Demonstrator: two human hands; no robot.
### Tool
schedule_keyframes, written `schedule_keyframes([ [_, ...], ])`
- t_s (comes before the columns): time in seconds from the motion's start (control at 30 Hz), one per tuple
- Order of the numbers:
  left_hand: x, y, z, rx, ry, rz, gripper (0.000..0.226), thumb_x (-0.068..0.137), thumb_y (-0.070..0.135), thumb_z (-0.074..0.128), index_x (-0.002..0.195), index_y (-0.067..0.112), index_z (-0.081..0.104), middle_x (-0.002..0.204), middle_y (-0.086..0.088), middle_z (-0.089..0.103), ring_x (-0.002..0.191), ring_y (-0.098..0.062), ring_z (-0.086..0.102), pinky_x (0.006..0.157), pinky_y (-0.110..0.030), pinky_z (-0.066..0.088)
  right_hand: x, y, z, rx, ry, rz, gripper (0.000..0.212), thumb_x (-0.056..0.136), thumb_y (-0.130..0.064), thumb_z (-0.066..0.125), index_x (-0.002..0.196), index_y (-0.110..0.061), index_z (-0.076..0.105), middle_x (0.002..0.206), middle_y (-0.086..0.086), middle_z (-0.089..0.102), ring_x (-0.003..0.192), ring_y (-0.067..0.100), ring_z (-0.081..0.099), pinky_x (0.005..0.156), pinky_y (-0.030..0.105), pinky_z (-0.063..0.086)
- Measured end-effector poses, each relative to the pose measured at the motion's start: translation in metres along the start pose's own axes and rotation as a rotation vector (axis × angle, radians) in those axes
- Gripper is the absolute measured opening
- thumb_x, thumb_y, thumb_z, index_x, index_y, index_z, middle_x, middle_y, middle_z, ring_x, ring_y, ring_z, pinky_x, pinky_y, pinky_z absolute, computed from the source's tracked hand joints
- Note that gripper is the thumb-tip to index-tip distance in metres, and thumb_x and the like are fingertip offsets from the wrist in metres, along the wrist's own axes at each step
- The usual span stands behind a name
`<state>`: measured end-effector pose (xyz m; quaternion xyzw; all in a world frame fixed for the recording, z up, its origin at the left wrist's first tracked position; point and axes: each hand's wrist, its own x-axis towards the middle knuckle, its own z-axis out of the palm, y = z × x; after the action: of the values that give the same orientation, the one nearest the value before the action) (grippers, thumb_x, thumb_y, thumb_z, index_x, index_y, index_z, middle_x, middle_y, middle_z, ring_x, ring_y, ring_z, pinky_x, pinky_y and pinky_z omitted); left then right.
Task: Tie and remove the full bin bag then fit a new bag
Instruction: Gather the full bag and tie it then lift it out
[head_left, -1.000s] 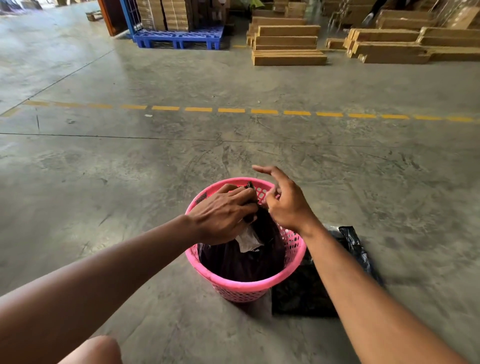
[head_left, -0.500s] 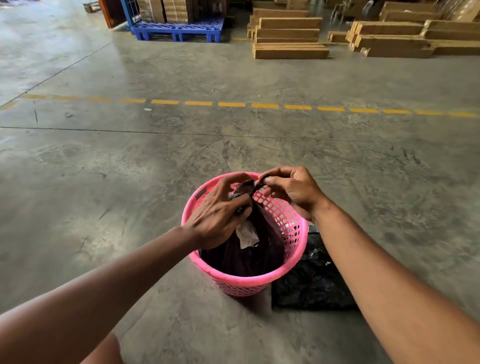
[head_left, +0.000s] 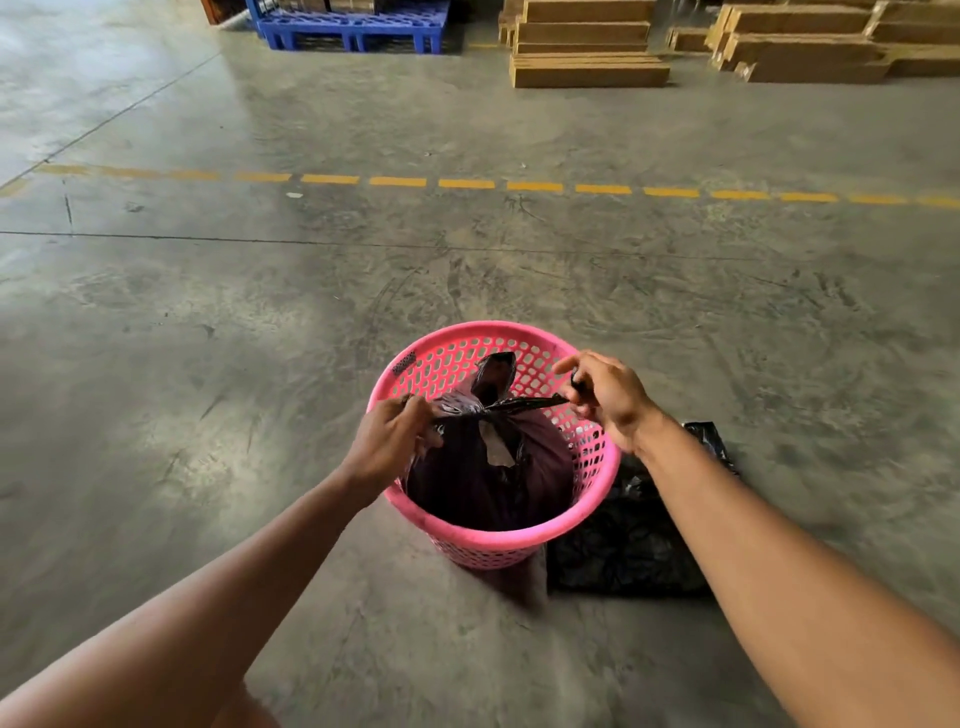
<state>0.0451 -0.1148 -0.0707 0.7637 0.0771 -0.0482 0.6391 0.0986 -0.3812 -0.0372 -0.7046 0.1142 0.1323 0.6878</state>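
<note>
A pink perforated plastic bin (head_left: 483, 540) stands on the concrete floor. Inside it sits a full dark bin bag (head_left: 467, 478) with a knot at its top and one loose tail standing up behind the knot. My left hand (head_left: 387, 447) grips the bag's left tail at the bin's left rim. My right hand (head_left: 605, 395) pinches the right tail, stretched taut over the right rim. A flat black new bag (head_left: 623, 551) lies on the floor just right of the bin, partly under my right forearm.
A dashed yellow line (head_left: 467, 183) crosses the floor beyond the bin. Far back stand a blue pallet (head_left: 353, 28) and stacks of long cardboard boxes (head_left: 587, 52). Bare concrete floor surrounds the bin.
My hands were close together over the bag's top; they have pulled apart sideways, drawing the two tails taut into a knot. The view has tilted down slightly.
</note>
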Motion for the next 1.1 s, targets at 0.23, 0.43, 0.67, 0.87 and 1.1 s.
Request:
schedule_keyframes([
  [0.23, 0.016, 0.039, 0.0, 0.558, -0.125, 0.218, 0.024, 0.079, 0.022, 0.082, 0.072, 0.014, 0.06, 0.066, 0.001, 0.073, 0.056, -0.006, 0.072, 0.065, -0.023, 0.054, -0.014, -0.023, 0.016, -1.396, -0.174, -0.392, 0.026, 0.082, -0.051, 0.074, 0.102, -0.034, 0.078, 0.111, -0.009, 0.074, 0.109, 0.016, 0.065, 0.086, 0.029, 0.047],
  [0.43, 0.029, 0.066, -0.007, 0.932, -0.1, 0.545, 0.009, 0.078, 0.027, 0.077, 0.08, 0.019, 0.073, 0.072, 0.006, 0.073, 0.066, -0.015, 0.066, 0.066, -0.028, 0.053, -0.011, -0.027, 0.016, -1.274, -0.154, -0.426, 0.015, 0.082, -0.039, 0.079, 0.086, -0.024, 0.078, 0.106, -0.004, 0.057, 0.098, 0.015, 0.059, 0.082, 0.027, 0.041],
  [0.67, 0.03, 0.08, 0.013, 1.353, -0.398, 0.506, 0.035, 0.078, 0.002, 0.054, 0.112, 0.01, 0.058, 0.093, -0.01, 0.068, 0.083, -0.03, 0.063, 0.068, -0.041, 0.05, -0.017, -0.032, 0.036, -1.469, -0.092, -0.475, 0.022, 0.082, -0.018, 0.07, 0.099, -0.03, 0.077, 0.111, -0.003, 0.075, 0.104, 0.024, 0.068, 0.082, 0.034, 0.055],
  [0.87, 0.032, 0.064, 0.028, 1.406, -0.443, 0.329, 0.023, 0.096, 0.032, 0.044, 0.091, 0.011, 0.054, 0.097, -0.018, 0.067, 0.094, -0.038, 0.065, 0.075, -0.038, 0.048, -0.016, -0.034, 0.042, -1.329, -0.182, -0.445, 0.021, 0.084, -0.014, 0.06, 0.105, -0.018, 0.062, 0.088, -0.001, 0.063, 0.089, 0.025, 0.061, 0.072, 0.032, 0.04],
  [1.1, 0.044, 0.032, 0.009, 0.871, -0.383, 0.099, 0.044, 0.095, 0.054, 0.049, 0.069, 0.02, 0.059, 0.067, 0.001, 0.055, 0.068, -0.022, 0.052, 0.066, -0.037, 0.04, -0.005, -0.019, 0.027, -0.993, -0.061, -0.34, 0.011, 0.076, -0.025, 0.083, 0.075, -0.019, 0.073, 0.085, -0.004, 0.074, 0.084, 0.015, 0.069, 0.081, 0.032, 0.055],
])
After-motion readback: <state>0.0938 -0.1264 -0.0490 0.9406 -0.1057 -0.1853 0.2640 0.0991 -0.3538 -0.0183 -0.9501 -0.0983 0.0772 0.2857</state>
